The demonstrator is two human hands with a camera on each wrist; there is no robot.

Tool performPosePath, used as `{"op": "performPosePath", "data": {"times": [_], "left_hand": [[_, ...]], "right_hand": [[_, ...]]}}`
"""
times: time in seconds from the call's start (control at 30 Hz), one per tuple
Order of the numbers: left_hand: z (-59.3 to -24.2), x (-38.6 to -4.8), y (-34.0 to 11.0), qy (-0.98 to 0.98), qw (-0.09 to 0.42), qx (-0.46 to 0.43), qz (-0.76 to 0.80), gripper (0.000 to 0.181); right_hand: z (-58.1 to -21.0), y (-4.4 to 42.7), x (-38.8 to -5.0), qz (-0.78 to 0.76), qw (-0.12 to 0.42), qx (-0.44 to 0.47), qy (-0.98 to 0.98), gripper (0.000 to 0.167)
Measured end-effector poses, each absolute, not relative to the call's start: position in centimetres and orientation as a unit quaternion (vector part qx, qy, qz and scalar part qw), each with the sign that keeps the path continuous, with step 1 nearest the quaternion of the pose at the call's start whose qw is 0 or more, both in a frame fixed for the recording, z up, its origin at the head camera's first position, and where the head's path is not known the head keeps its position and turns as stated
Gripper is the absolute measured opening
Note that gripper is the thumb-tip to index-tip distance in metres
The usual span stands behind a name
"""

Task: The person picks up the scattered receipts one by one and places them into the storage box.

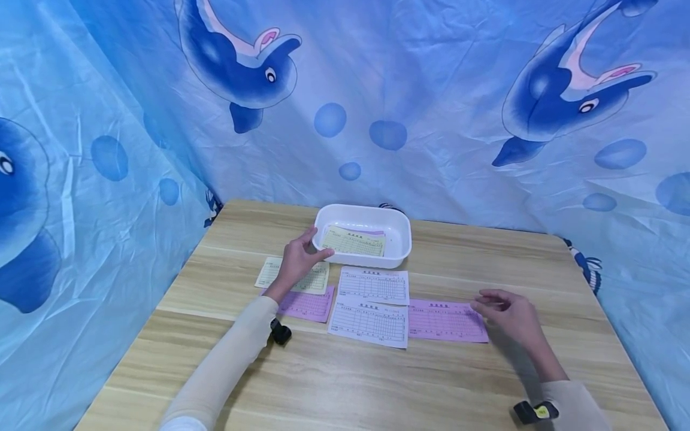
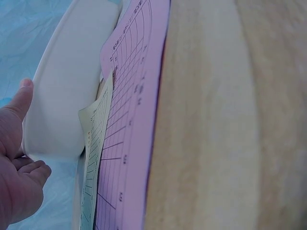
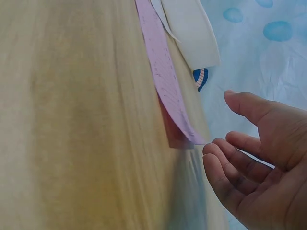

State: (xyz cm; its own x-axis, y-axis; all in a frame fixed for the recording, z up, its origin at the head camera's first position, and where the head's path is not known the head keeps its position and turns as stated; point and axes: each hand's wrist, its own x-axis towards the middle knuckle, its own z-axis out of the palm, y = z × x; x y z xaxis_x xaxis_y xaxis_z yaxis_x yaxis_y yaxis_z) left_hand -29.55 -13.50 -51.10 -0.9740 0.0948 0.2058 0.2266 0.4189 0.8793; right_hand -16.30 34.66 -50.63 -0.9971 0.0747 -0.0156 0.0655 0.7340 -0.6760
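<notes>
A white plastic basin stands toward the back of the table, with a yellow slip and some pink paper inside. My left hand holds its near left corner, thumb at the near side and fingers at the left end. Beneath that forearm lie another yellow form and a pink form. Two white forms lie in front of the basin. To their right, a pink slip curls up at its right end. Beside that end is my right hand, its thumb and fingers apart.
The wooden table reaches back to a blue curtain printed with dolphins. Dark blue-and-white tassels lie at the table's right rear corner.
</notes>
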Motion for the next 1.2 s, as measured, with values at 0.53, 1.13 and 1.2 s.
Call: {"op": "performPosePath", "data": {"times": [0.53, 1.13, 1.2], "left_hand": [[-51.2, -29.6, -13.5, -0.836, 0.066, -0.1, -0.536, 0.093], [-51.3, -29.6, -13.6, -0.835, 0.062, -0.098, -0.539, 0.094], [-51.4, -29.5, -13.5, -0.835, 0.064, -0.099, -0.537, 0.093]], "right_hand": [[-52.0, 34.4, -15.9, 0.34, 0.031, -0.022, -0.94, 0.048], [-52.0, 34.0, -15.8, 0.347, 0.004, -0.01, -0.938, 0.037], [-51.9, 34.0, -15.8, 0.344, 0.002, -0.008, -0.939, 0.034]]}}
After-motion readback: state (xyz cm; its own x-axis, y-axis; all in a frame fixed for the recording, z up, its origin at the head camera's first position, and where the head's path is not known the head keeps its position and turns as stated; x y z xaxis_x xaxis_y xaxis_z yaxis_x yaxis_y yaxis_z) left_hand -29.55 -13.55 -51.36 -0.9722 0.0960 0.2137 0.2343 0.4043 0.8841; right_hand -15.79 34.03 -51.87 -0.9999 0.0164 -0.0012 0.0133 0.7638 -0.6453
